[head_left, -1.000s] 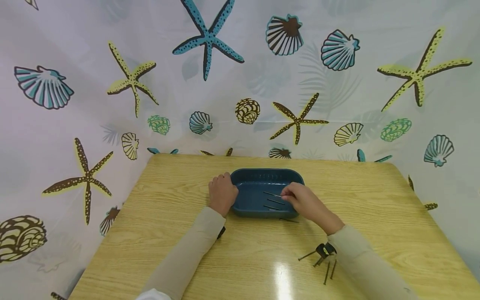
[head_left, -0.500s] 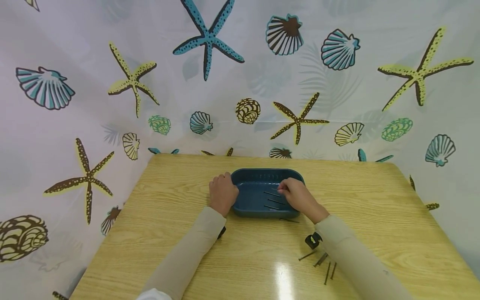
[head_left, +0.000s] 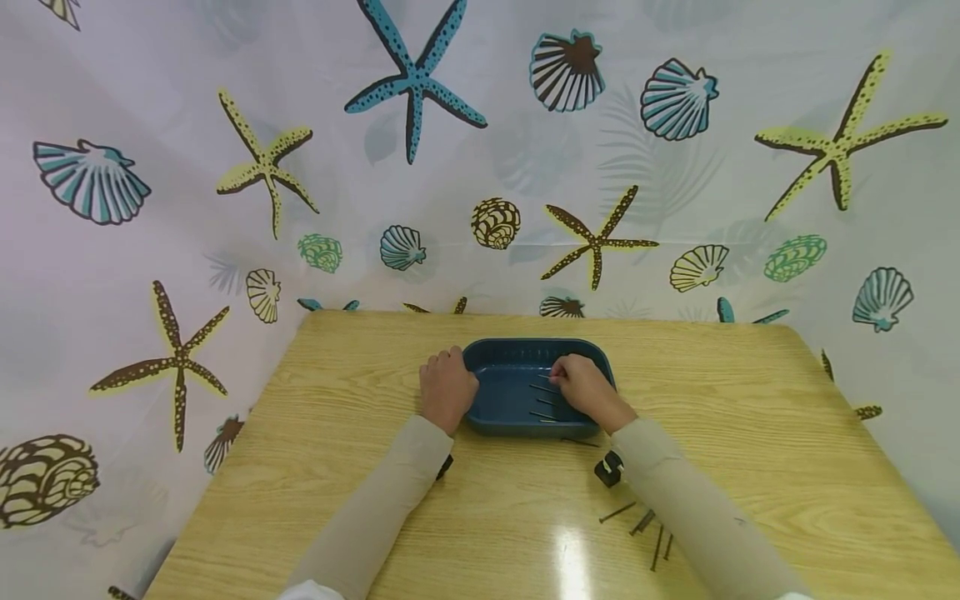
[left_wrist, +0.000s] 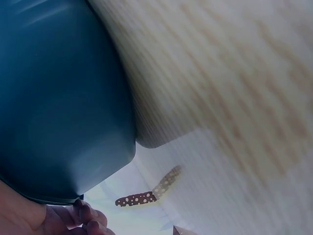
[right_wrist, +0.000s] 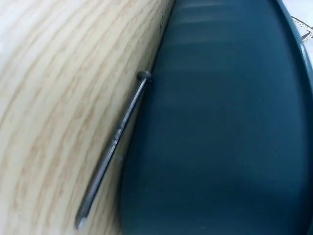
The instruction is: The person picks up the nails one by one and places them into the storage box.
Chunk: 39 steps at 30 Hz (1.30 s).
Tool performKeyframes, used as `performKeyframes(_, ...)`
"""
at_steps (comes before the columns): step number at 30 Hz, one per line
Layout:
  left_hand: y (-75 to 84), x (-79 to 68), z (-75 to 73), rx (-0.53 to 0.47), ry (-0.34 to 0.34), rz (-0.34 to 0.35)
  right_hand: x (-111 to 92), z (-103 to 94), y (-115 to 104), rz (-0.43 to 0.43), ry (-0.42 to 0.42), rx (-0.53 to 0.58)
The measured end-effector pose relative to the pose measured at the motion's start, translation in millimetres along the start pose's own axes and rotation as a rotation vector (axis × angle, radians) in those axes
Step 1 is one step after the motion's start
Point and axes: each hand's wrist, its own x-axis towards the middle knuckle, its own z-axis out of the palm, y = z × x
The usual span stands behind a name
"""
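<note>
A blue rectangular tray (head_left: 498,429) sits on the wooden table, several thin nails (head_left: 546,402) lying side by side on its floor. My left hand (head_left: 447,387) grips the tray's left rim; in the left wrist view its fingers (left_wrist: 90,218) curl at the rim. Over the tray's right part, my right hand (head_left: 588,387) pinches a nail (head_left: 544,377), pointing left close over the tray floor and partly hidden by the fingers. One more nail (right_wrist: 115,139) lies on the table against the tray's front wall in the right wrist view, where the right hand itself is hidden.
Several loose nails (head_left: 642,522) lie on the table (head_left: 360,358) under and beside the right forearm. A black wrist device (head_left: 609,468) shows at the right sleeve. Behind the table hangs a white curtain (head_left: 465,275) printed with starfish and shells.
My right hand has moved left and slightly back within the tray, carrying the pinched nail above the row of others. The left hand keeps its grip on the rim.
</note>
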Motion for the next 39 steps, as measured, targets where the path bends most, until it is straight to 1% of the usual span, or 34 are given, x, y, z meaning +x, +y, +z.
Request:
performKeyframes(8, -2.8, 1.4, 2.8, 0.007, 0.006, 0.003, 8, 7.1, 3, 0.008, -0.013, -0.02)
performKeyframes(16, -0.5, -1.1, 2.9, -0.003, 0.037, 0.014, 12, 11.2, 8, 0.022, -0.017, -0.023)
performKeyframes(18, -0.5, -1.4, 3.0, -0.001, 0.042, 0.018, 13, 12.4, 9, 0.042, -0.029, -0.024)
performKeyframes(22, -0.5, -1.5, 2.4, 0.001, 0.041, 0.02, 14, 15.1, 9, 0.076, -0.053, -0.039)
performKeyframes(24, -0.1, -1.3, 1.6, 0.002, 0.03, 0.017, 14, 16.2, 9, 0.087, -0.056, -0.047)
performKeyframes(30, -1.3, -0.7, 0.5, 0.003, 0.009, 0.01, 16, 18.2, 9, 0.104, -0.063, -0.057)
performKeyframes(39, -2.1, 0.1, 3.5, 0.006, 0.009, 0.005, 17, 16.3, 7, 0.122, -0.068, -0.069)
